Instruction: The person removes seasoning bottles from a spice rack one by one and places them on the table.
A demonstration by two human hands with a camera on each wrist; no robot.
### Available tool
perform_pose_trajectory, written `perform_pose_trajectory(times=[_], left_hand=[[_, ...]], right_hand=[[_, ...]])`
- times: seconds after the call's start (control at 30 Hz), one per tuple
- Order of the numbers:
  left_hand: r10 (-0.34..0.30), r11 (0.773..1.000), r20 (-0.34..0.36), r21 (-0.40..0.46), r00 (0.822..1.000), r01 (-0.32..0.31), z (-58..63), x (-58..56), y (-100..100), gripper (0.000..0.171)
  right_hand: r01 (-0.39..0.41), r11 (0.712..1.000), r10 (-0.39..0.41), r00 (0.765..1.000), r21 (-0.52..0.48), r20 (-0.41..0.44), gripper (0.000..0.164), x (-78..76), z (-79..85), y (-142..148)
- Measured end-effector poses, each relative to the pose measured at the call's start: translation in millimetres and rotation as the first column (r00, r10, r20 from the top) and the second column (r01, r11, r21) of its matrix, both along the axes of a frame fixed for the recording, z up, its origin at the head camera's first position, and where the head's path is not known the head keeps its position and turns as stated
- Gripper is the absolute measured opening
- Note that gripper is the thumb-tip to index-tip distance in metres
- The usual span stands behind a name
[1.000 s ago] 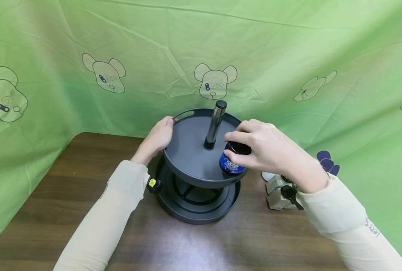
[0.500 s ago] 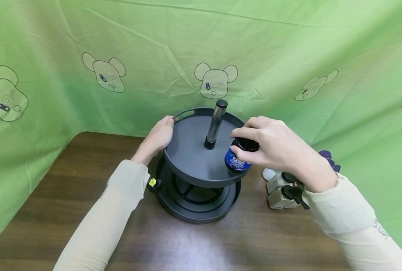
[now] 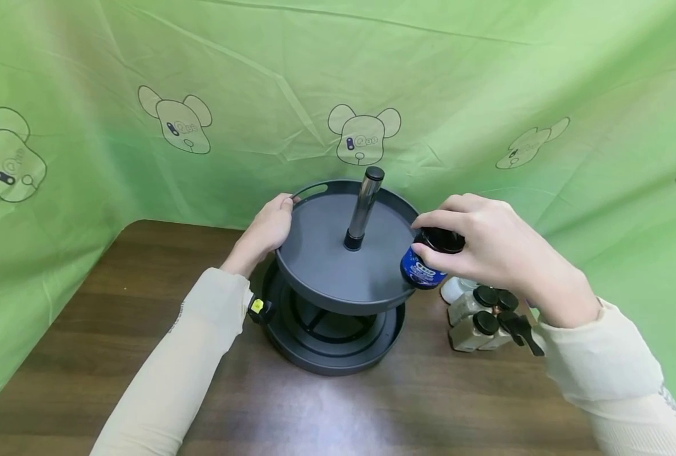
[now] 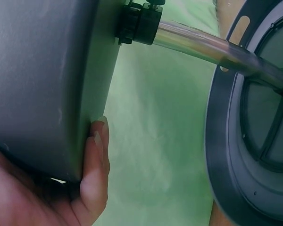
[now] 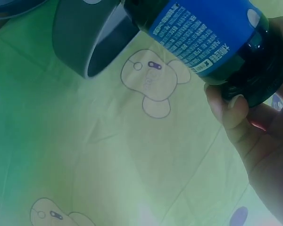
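A dark grey two-tier round rack stands on the table, its upper tray [image 3: 338, 272] above the lower tray [image 3: 332, 361], with a metal post [image 3: 364, 209] rising through the middle. My left hand [image 3: 266, 227] grips the upper tray's left rim by the handle slot; in the left wrist view its fingers [image 4: 96, 160] curl under the tray's edge. My right hand [image 3: 486, 244] holds a dark jar [image 3: 423, 269] with a blue label and black lid, fingers round the lid. The jar is at the upper tray's right rim, overlapping it in the head view. Printed text shows on the jar's label [image 5: 207, 33] in the right wrist view.
Several small seasoning jars [image 3: 471, 320] with black lids stand on the wooden table [image 3: 429, 405], right of the rack. A white round-topped item [image 3: 453, 289] is beside them. A green printed curtain [image 3: 258, 76] hangs behind and at both sides.
My right hand has moved right with the blue-labelled jar, from over the upper tray to its right rim. More of the small jars now shows. The left hand keeps its grip.
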State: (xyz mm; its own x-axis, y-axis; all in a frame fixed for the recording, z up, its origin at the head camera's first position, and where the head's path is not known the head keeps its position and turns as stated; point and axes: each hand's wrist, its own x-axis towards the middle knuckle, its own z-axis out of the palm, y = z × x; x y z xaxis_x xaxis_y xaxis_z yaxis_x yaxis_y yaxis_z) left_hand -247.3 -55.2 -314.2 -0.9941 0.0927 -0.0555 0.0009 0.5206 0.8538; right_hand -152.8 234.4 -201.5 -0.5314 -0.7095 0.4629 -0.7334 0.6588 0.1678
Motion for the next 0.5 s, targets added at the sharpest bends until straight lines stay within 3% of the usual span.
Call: perform_pose_trajectory(times=[0.3, 0.5], left_hand=[[0.001, 1.000, 0.001, 0.004, 1.000, -0.001, 0.0, 1.0, -0.1, 0.044], [0.001, 1.000, -0.010, 0.002, 1.000, -0.001, -0.7, 1.3, -0.1, 0.044]], right_hand=[[0.056, 0.998, -0.057, 0.998, 0.012, 0.016, 0.023, 3.7, 4.2, 7.1], [0.094, 0.995, -0.096, 0.993, 0.027, 0.071, 0.026, 5.4, 8.1, 9.5]])
